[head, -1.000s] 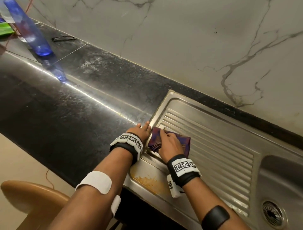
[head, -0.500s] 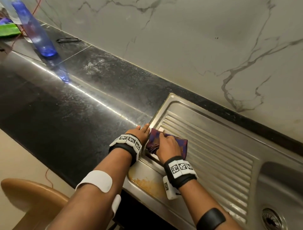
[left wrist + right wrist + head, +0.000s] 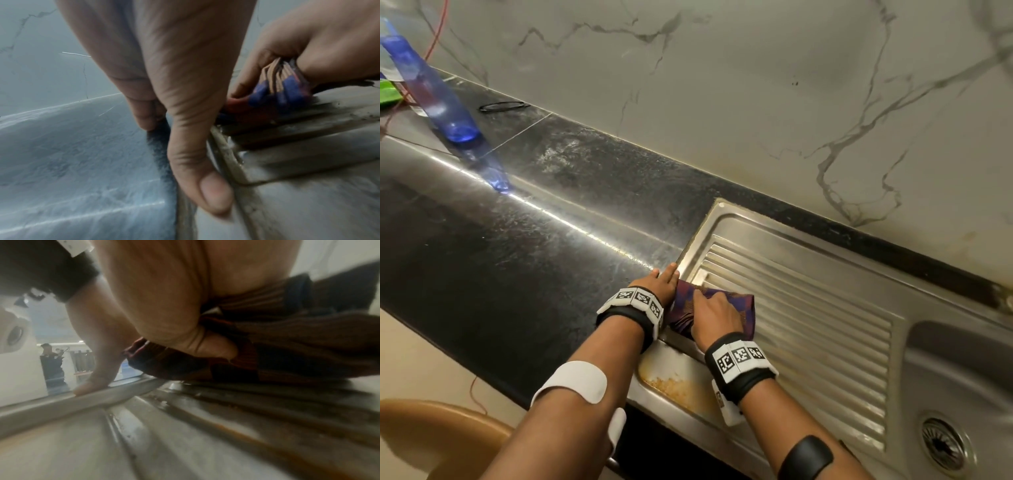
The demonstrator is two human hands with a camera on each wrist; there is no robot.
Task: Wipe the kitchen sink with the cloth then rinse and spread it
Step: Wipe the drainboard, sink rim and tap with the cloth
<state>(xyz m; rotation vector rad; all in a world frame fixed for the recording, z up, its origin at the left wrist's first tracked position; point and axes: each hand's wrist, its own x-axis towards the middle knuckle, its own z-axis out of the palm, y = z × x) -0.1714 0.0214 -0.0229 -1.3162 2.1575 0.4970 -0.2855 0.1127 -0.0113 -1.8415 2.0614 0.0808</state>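
Since a second ago my hands have barely shifted; the cloth has crept only slightly along the near-left corner of the ribbed drainboard. Nearest me, a rusty orange stain [image 3: 681, 387] sits on the flat steel lip of the sink [image 3: 825, 246], not yet touched by the wiping. Just beyond it my right hand [image 3: 717, 313] presses down on the folded cloth [image 3: 746, 308], thumb and fingers pinching the bunched folds so the wad keeps its shape and bites into the grooves. My left hand [image 3: 659, 284] rests just left of it, fingers straight and flat on the dark surface [image 3: 517, 246] with the thumb along the sink's rim, which I judge is simply bracing me while I scrub. The drain [image 3: 941, 445] lies well to the right. Far left stands a blue bottle [image 3: 438, 99], with a black hair band [image 3: 505, 107] beside it near the marble wall [image 3: 722, 102].
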